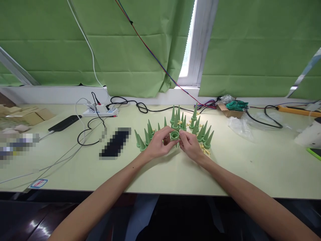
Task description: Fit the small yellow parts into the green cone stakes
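My left hand (160, 143) is closed around a green plastic watering spike (175, 135), its round, ringed open end turned up toward me. At the right side of that rim, my right hand (190, 144) pinches with thumb and fingers; whatever lies between them is hidden. Just beyond my hands, several more green spikes (176, 117) stand point up on the table. Others stand to the left (141, 144) and to the right (207, 140). Small yellow valve-like pieces (205, 150) lie by the right-hand group, and some show among the spikes at the back.
The pale table (160, 177) holds a white power strip (100, 109) with cables, a black flat object (65, 123) and cardboard boxes (30, 115) on the left. Back right are an open carton (229, 110), clear plastic bags (240, 127) and an orange bar (298, 110). A blurred dark patch (116, 142) lies left.
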`<state>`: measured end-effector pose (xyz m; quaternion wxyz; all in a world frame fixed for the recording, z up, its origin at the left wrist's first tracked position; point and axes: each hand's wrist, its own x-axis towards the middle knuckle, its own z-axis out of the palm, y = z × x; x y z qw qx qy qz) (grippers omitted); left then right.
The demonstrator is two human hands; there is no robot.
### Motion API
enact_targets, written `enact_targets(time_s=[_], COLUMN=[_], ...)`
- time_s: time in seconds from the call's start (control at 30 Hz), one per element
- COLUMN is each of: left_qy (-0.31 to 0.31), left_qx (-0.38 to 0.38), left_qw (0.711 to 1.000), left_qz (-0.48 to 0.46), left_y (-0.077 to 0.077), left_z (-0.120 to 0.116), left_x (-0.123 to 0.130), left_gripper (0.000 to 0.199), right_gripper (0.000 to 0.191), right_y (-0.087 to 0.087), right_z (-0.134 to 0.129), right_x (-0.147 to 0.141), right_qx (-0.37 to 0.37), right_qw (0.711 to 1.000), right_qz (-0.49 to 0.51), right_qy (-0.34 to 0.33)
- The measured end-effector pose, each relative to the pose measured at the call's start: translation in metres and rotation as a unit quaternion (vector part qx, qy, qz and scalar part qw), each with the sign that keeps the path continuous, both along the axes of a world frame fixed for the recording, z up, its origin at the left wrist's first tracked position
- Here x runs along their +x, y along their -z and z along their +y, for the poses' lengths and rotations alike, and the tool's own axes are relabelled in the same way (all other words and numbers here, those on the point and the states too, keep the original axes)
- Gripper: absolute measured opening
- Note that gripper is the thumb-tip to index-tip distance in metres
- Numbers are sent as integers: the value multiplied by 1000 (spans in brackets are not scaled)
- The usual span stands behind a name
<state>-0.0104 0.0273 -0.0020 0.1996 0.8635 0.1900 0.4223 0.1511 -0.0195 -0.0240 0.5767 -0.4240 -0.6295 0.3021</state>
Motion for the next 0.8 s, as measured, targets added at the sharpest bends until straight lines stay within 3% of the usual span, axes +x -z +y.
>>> enact_targets(time_s=[0.37,0.8], left_qy=[-22,-44], left_qx=[62,120], left_qw=[998,991], left_qz=[20,29], left_y=[-1,3], left_z=[0,3], left_x=[0,-2], left_gripper=[14,31], right_gripper=[46,50], right_y=[-1,-1], right_z=[3,3], right_x=[1,0], right_qx=[6,7], right_qw=[1000,1000], right_qz=[-19,-7], right_qy=[14,10])
